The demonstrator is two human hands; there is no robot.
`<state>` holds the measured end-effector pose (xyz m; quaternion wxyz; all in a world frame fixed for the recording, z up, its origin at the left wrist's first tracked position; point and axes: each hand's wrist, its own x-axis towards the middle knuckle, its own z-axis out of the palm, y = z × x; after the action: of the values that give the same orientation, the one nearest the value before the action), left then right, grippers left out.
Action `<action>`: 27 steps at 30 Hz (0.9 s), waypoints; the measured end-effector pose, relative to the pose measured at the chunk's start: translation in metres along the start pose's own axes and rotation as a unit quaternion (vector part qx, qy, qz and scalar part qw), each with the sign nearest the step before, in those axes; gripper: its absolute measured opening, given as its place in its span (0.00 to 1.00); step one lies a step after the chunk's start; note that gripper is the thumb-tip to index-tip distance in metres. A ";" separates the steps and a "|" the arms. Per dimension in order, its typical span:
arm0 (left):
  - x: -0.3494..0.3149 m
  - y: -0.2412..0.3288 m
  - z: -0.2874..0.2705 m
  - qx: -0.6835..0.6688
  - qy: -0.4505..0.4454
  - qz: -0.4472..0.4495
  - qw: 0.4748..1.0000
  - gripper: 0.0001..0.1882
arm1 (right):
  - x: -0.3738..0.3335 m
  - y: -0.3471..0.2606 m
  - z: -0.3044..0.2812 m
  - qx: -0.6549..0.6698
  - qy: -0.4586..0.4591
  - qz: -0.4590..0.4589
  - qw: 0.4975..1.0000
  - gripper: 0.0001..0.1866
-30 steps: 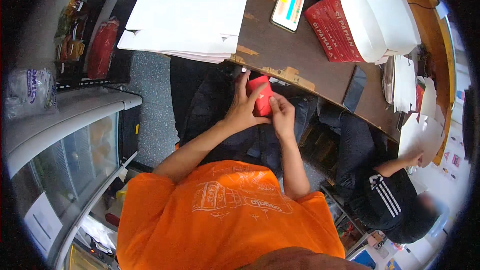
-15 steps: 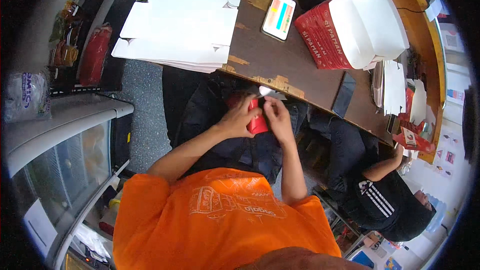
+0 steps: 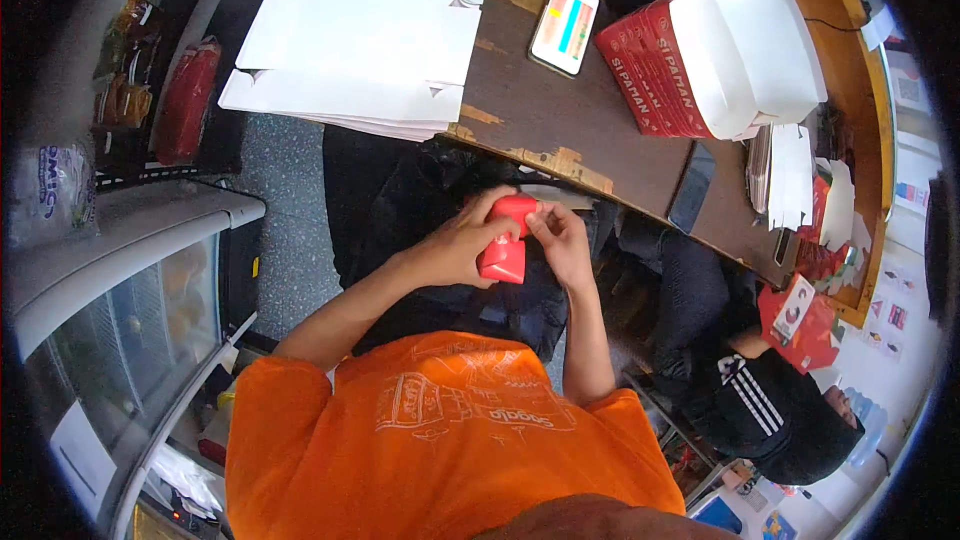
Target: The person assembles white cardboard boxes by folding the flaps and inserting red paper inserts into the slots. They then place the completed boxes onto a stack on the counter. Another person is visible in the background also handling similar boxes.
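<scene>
A small red card carton, partly folded, is held over my lap just below the table's edge. My left hand wraps round its left side, thumb across the front and fingers behind the top. At the carton's upper right edge, the thumb and forefinger of my right hand pinch the card. The far side of the carton is hidden by my fingers.
Flat white card blanks are stacked on the wooden table. Nested red-and-white boxes, a lit phone and a dark phone lie rightward. A co-worker holds a red carton. A glass-fronted cooler stands left.
The red carton has turned in my hands, and more of its red surface faces me. A white piece beyond it has gone from view. The co-worker's carton has come down and nearer to their body.
</scene>
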<state>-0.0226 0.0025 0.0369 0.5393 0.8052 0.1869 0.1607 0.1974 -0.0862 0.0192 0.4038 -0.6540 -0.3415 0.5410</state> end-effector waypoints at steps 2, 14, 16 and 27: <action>-0.004 0.003 0.002 0.065 0.034 -0.018 0.997 0.43 | -0.009 -0.024 0.007 0.011 -0.049 0.006 0.999 0.11; -0.038 0.049 -0.011 -0.095 0.207 -0.012 0.974 0.55 | -0.030 -0.019 -0.028 -0.009 0.064 0.119 0.991 0.20; -0.047 0.028 -0.004 -0.194 0.206 -0.033 0.959 0.56 | -0.036 -0.018 -0.026 0.079 0.061 0.126 0.987 0.18; -0.042 0.035 0.019 0.048 -0.154 -0.123 0.979 0.19 | -0.058 -0.028 -0.008 0.048 0.134 -0.023 0.990 0.09</action>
<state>-0.0461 -0.0454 0.0601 0.5379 0.8162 0.2068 -0.0417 0.1950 -0.1261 0.0701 0.4896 -0.6922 -0.2727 0.4548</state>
